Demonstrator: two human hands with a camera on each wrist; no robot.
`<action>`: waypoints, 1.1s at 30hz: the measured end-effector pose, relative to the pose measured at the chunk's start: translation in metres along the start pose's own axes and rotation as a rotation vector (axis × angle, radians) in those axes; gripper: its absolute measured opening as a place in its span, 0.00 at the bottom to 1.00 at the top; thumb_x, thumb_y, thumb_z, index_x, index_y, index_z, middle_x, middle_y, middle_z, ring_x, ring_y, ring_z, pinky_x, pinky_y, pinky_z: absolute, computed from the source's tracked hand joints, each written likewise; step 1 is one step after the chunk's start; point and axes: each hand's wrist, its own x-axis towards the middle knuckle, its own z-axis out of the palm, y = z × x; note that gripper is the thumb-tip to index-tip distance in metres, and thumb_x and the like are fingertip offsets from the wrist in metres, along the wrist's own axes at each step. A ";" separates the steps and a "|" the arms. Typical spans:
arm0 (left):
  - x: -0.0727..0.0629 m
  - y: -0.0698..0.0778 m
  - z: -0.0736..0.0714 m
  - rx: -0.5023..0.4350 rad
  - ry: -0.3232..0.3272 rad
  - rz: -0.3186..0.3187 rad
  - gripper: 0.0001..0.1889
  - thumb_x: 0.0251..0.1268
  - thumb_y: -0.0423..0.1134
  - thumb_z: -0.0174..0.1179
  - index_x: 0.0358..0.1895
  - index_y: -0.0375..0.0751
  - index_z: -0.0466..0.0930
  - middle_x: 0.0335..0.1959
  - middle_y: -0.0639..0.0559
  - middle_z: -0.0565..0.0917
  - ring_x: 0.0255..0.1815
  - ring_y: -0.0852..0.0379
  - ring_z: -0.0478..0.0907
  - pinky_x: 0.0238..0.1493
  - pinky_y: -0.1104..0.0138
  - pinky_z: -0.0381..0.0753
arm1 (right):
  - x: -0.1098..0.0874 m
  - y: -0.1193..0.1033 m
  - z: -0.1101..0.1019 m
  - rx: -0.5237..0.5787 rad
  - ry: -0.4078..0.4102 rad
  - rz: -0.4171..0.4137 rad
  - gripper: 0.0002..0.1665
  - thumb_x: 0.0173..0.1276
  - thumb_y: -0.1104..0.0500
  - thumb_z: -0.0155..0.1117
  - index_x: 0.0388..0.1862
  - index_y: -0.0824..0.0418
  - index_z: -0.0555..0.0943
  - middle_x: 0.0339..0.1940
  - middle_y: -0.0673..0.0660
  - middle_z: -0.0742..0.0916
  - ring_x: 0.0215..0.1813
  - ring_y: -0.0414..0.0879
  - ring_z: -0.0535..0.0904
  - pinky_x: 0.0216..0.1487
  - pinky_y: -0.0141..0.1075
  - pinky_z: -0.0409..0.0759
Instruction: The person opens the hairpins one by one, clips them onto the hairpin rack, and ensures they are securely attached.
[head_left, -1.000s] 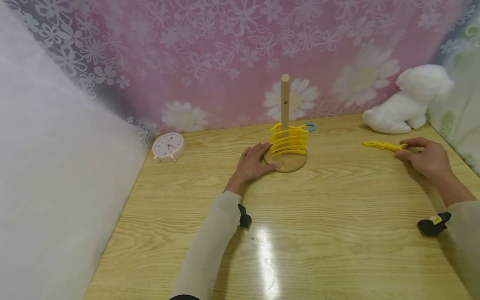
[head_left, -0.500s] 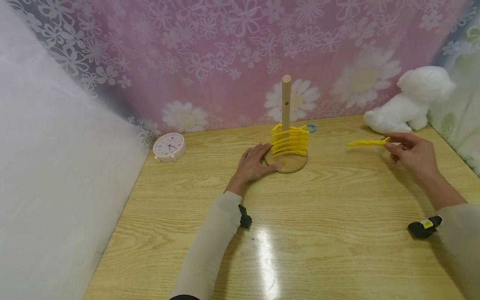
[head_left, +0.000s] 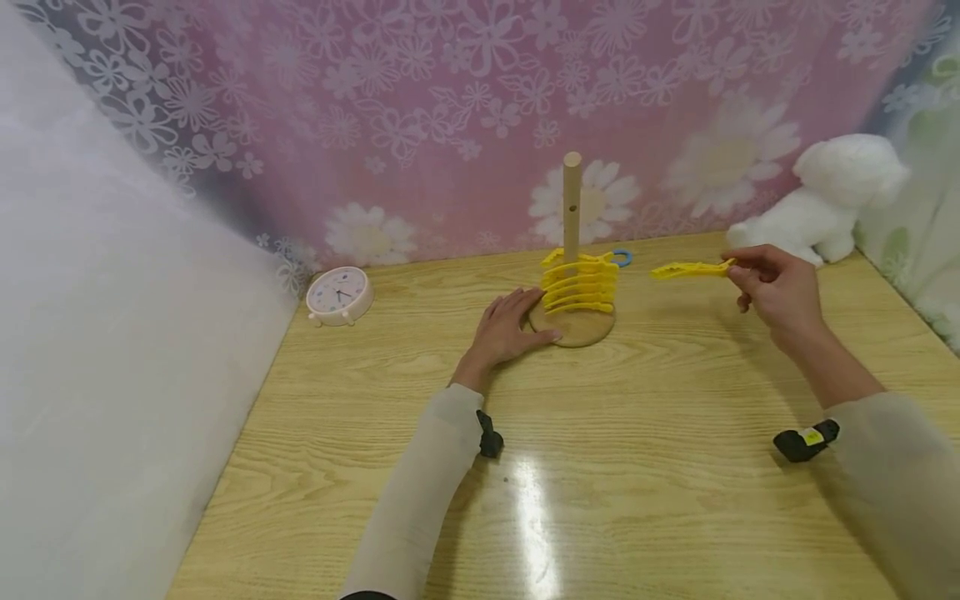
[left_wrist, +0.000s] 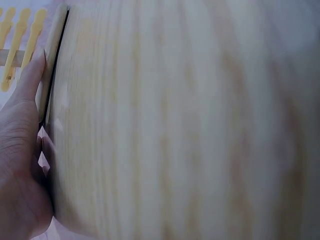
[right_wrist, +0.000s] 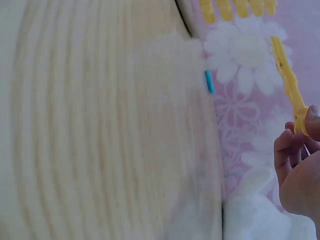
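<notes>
A yellow hair clip point(head_left: 691, 269) is pinched by one end between the thumb and fingers of my right hand point(head_left: 780, 292), above the table to the right of a wooden stand. The clip point(right_wrist: 286, 75) points away from the hand in the right wrist view. Several similar yellow clips point(head_left: 581, 287) are stacked one above another on the lower part of the stand's upright post point(head_left: 572, 200). My left hand point(head_left: 506, 327) rests at the left rim of the round wooden base point(head_left: 577, 332), fingers extended along the side and thumb on the front edge.
Behind the stand, on the table point(head_left: 637, 450), lies a blue ring point(head_left: 622, 257). A pink alarm clock point(head_left: 340, 295) stands at the back left. At the back right sits a white plush dog point(head_left: 832, 196), with a flowered curtain point(head_left: 465, 125) along the table's back edge.
My right hand has carried the yellow hair clip leftward and slightly upward, nearer the stand. The left hand and the stand have stayed in place.
</notes>
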 end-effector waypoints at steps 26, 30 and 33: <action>0.002 -0.002 -0.001 0.010 0.000 -0.006 0.47 0.66 0.72 0.60 0.85 0.65 0.52 0.85 0.65 0.54 0.86 0.63 0.43 0.85 0.61 0.35 | 0.025 -0.027 0.090 0.037 0.130 -0.043 0.07 0.69 0.68 0.71 0.45 0.66 0.90 0.29 0.43 0.86 0.19 0.36 0.71 0.15 0.24 0.68; 0.001 -0.001 0.000 0.003 0.003 -0.007 0.47 0.66 0.71 0.61 0.85 0.65 0.52 0.85 0.65 0.55 0.86 0.63 0.44 0.85 0.61 0.35 | 0.027 -0.029 0.103 0.008 0.148 -0.077 0.08 0.69 0.68 0.72 0.45 0.70 0.89 0.24 0.41 0.86 0.19 0.36 0.69 0.16 0.24 0.66; 0.001 -0.001 0.000 -0.004 0.005 -0.011 0.48 0.66 0.71 0.61 0.85 0.65 0.53 0.84 0.64 0.55 0.86 0.62 0.44 0.85 0.60 0.36 | 0.029 -0.031 0.113 -0.028 0.161 -0.114 0.08 0.68 0.67 0.73 0.43 0.71 0.89 0.23 0.40 0.85 0.20 0.36 0.68 0.17 0.24 0.66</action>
